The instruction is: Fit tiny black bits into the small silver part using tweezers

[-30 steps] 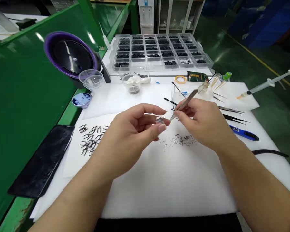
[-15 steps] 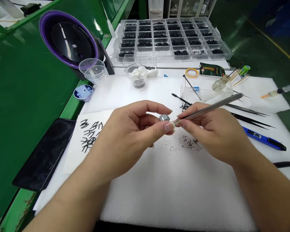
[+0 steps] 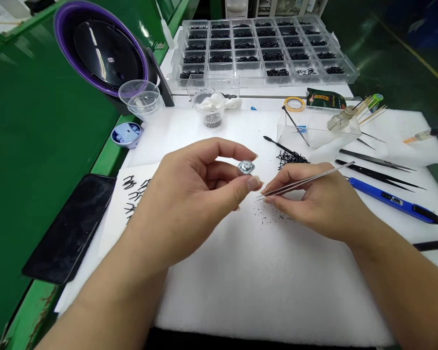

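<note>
My left hand (image 3: 193, 199) is closed, with a small shiny silver piece (image 3: 246, 167), rounded and faceted-looking, at its fingers. What exactly the piece is, I cannot make out. Metal tweezers (image 3: 328, 172) are pinched in my right hand (image 3: 317, 204), their thin tips pointing left, just below the left thumb and apart from the silver piece. Under the tips, tiny dark bits (image 3: 273, 216) lie scattered on the white work surface (image 3: 263, 282). Beyond the right hand is a heap of small black bent pieces (image 3: 292, 158).
A compartment box (image 3: 250, 71) of black pieces lies at the back. On the left are a purple-rimmed black device (image 3: 107, 58), clear cups (image 3: 142, 102), a black tray-like slab (image 3: 69, 228) and a white sheet (image 3: 111, 228). More tweezers (image 3: 375, 159) and a blue tool (image 3: 390, 198) lie right.
The tweezers have turned so both prongs show, and their tips have come down away from the left thumb. My right hand has shifted slightly left; the view has moved a little.
</note>
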{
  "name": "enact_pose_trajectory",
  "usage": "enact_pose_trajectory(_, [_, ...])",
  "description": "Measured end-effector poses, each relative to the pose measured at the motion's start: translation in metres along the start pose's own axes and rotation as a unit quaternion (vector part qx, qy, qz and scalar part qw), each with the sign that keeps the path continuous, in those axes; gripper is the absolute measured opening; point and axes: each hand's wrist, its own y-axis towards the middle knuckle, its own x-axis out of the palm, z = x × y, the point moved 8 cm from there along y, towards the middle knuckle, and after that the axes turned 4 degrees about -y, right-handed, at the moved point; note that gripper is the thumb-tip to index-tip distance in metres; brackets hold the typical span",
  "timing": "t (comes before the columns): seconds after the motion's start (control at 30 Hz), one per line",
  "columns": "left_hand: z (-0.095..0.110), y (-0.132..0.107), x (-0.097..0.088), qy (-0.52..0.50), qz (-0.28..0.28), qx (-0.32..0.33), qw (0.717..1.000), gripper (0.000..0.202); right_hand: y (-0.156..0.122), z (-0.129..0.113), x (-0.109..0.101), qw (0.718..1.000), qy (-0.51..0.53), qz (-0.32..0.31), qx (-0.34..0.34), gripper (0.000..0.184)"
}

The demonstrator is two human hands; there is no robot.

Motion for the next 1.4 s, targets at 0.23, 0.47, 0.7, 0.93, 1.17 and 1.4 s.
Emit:
enact_pose_trajectory(0.23, [-0.0010,-0.0004,0.0022,0.012,-0.011,0.009,1.000,0.022,-0.0004,-0.0009,0.0015,1.000,-0.030,-0.002,0.001,0.003])
enact_pose_trajectory(0.47, [-0.0029,0.0006,0.0012,0.008,-0.016,0.001,1.000,0.022,0.0003,0.0002,0.0017,0.999,-0.036,-0.007,0.006,0.003])
enact_pose_trajectory(0.7, [-0.0052,0.0004,0.0022,0.006,-0.020,-0.003,1.000,0.023,0.0008,0.0015,0.0025,1.000,-0.016,-0.016,0.017,0.001])
enact_pose_trajectory(0.93, [-0.0043,0.0008,0.0023,0.006,-0.020,-0.008,1.000,0.025,0.0011,0.0001,0.0023,1.000,-0.019,-0.019,0.013,0.002])
enact_pose_trajectory(1.17, [-0.0043,0.0011,0.0015,-0.005,-0.012,-0.014,1.000,0.025,0.0006,0.0012,0.0012,1.000,-0.015,-0.021,0.015,0.003])
enact_pose_trajectory(1.4, [-0.0048,0.0020,0.0026,0.030,-0.030,0.003,0.999,0.021,-0.0002,-0.0032,0.0028,0.999,-0.030,-0.020,-0.004,0.004])
